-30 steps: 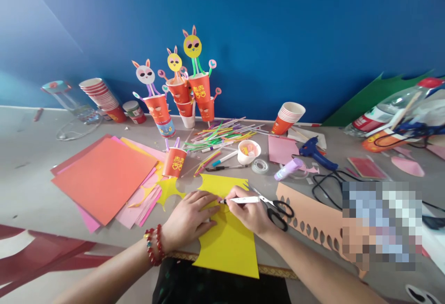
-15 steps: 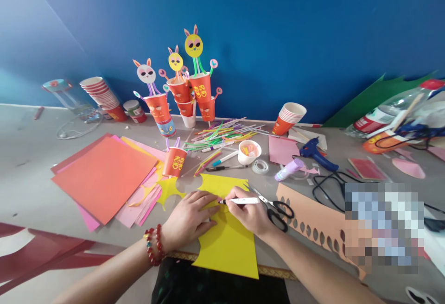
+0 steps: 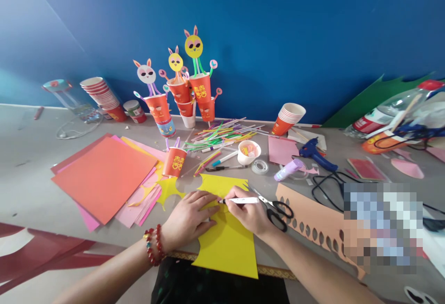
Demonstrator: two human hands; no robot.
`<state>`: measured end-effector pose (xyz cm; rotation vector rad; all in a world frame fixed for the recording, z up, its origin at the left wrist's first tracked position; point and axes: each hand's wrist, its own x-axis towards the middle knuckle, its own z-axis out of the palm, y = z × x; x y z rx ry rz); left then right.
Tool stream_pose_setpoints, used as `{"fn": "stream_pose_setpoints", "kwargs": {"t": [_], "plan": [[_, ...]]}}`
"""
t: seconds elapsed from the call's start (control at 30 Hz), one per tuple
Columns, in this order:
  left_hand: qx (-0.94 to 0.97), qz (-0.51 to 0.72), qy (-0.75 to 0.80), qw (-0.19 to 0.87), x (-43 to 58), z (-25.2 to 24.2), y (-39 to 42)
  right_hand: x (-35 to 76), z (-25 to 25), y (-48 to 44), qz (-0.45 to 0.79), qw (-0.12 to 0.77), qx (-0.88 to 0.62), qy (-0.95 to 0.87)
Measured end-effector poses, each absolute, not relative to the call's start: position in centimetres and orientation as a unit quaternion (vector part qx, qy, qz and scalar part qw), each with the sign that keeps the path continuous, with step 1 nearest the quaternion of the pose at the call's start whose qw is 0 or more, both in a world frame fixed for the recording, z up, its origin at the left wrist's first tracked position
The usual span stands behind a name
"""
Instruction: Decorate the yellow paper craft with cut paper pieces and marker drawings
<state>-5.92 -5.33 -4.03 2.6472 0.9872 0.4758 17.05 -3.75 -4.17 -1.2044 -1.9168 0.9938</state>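
A yellow paper sheet (image 3: 227, 243) with cut-out edges lies at the table's near edge. My left hand (image 3: 189, 218), with a red bead bracelet on its wrist, lies on the sheet with fingers stretched out, pressing it down. My right hand (image 3: 248, 213) grips a white pen (image 3: 239, 200), whose tip touches the yellow sheet just past my left fingertips. Black-handled scissors (image 3: 278, 211) lie right beside my right hand.
A stack of orange and pink papers (image 3: 104, 176) lies at the left. Orange cups with bunny faces (image 3: 181, 93) stand at the back, straws (image 3: 222, 135) before them. A blue glue gun (image 3: 314, 151), tape roll (image 3: 260, 166), purple glue stick (image 3: 288, 169) and a punched tan strip (image 3: 313, 223) lie at the right.
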Motion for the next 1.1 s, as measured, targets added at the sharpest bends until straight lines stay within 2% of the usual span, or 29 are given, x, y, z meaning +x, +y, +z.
{"fn": "stream_pose_setpoints", "kwargs": {"t": [1.1], "plan": [[0.914, 0.164, 0.343, 0.138, -5.89, -4.08, -5.43, 17.06, -4.29, -3.54, 0.359, 0.352, -0.462, -0.731]]}}
